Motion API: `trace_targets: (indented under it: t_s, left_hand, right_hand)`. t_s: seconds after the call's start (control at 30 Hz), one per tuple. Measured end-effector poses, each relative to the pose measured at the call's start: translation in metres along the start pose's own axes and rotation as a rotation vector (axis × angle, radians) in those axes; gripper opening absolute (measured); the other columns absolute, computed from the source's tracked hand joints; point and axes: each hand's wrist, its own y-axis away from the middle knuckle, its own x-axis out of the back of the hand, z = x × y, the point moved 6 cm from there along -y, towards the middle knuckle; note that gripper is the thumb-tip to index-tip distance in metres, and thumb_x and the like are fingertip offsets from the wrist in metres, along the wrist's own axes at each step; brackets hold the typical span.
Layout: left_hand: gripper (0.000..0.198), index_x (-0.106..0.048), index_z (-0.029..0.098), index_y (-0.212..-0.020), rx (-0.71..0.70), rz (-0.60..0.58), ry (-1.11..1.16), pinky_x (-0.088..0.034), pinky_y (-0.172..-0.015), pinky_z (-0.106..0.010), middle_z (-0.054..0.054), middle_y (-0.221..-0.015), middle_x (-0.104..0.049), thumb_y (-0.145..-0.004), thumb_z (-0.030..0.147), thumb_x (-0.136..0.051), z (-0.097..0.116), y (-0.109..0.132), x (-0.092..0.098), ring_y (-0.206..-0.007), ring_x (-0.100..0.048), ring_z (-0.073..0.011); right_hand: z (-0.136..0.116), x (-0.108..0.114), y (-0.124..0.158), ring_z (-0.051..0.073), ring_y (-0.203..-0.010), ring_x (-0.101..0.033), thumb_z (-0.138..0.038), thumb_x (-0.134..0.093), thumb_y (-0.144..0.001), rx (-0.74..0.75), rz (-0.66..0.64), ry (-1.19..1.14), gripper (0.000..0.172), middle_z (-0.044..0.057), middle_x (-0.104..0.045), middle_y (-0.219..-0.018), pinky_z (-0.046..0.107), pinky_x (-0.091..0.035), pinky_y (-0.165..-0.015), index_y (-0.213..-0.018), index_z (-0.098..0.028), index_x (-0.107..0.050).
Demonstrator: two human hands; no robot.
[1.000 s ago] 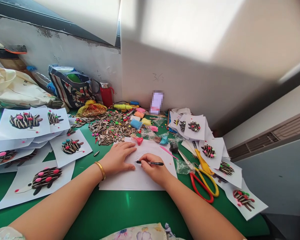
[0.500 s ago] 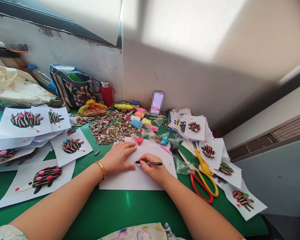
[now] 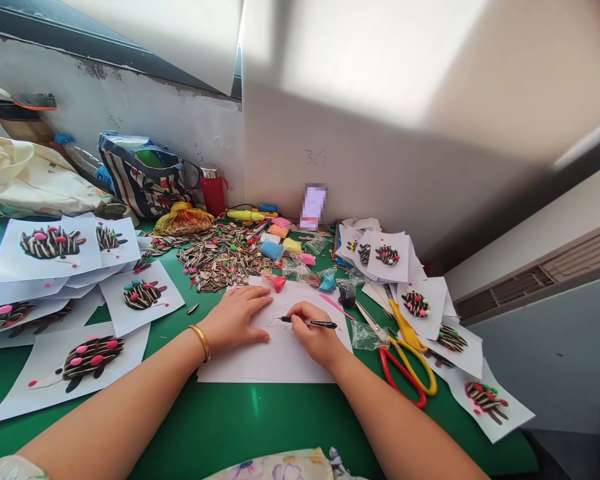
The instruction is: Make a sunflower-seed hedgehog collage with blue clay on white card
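Observation:
A sheet of white paper (image 3: 265,363) lies in front of me on the green table. My left hand (image 3: 236,319) rests flat on its left part, fingers spread, a gold bangle (image 3: 201,342) round the wrist. My right hand (image 3: 314,333) is closed round a black pen (image 3: 323,324), whose tip points left onto the paper. Thin outline lines of a drawing (image 3: 279,313) show between the two hands. A red lump of clay (image 3: 277,283) sits at the sheet's top edge, beyond my left fingertips.
Striped sunflower seeds (image 3: 220,257) are heaped behind the paper, beside clay packs (image 3: 272,250). Red-handled scissors (image 3: 403,377) and a yellow cutter (image 3: 405,323) lie at right. Seed-hedgehog pictures (image 3: 93,357) are stacked on both sides. A red flask (image 3: 213,193) stands by the wall.
My right hand and the pen have shifted slightly right and a little up on the paper. More of the drawn lines shows now. My left hand stays in place.

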Motion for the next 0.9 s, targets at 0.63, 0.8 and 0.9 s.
trace_targets:
  t_s: [0.63, 0.8, 0.9]
  left_hand:
    - [0.080, -0.051, 0.030, -0.137, 0.006, -0.020, 0.002, -0.025, -0.114, -0.047, -0.006, -0.150, -0.044, -0.069, 0.066, -0.070, -0.002, 0.000, -0.001, -0.137, -0.037, -0.0317]
    - [0.078, -0.052, 0.030, -0.137, 0.008, -0.020, 0.019, -0.025, -0.114, -0.047, -0.006, -0.149, -0.046, -0.069, 0.064, -0.071, -0.001, 0.000, 0.000, -0.137, -0.038, -0.0322]
    - [0.078, -0.052, 0.030, -0.137, 0.007, -0.019, 0.022, -0.025, -0.113, -0.048, -0.006, -0.149, -0.045, -0.069, 0.064, -0.070, -0.001, 0.000, 0.000, -0.137, -0.038, -0.0324]
  right_hand:
    - [0.033, 0.029, -0.010, 0.020, -0.091, -0.063, -0.030, -0.053, -0.085, -0.020, 0.106, 0.125, 0.021, 0.004, -0.068, -0.100, 0.032, -0.049, -0.081, -0.101, -0.023, -0.065]
    - [0.032, 0.037, -0.011, 0.019, -0.075, -0.060, -0.033, -0.051, -0.086, -0.072, 0.130, 0.113, 0.020, 0.003, -0.065, -0.087, 0.030, -0.048, -0.069, -0.097, -0.021, -0.063]
    - [0.030, 0.040, -0.010, 0.020, -0.082, -0.061, -0.036, -0.049, -0.089, -0.033, 0.133, 0.094, 0.026, 0.005, -0.066, -0.091, 0.031, -0.048, -0.073, -0.102, -0.020, -0.065]
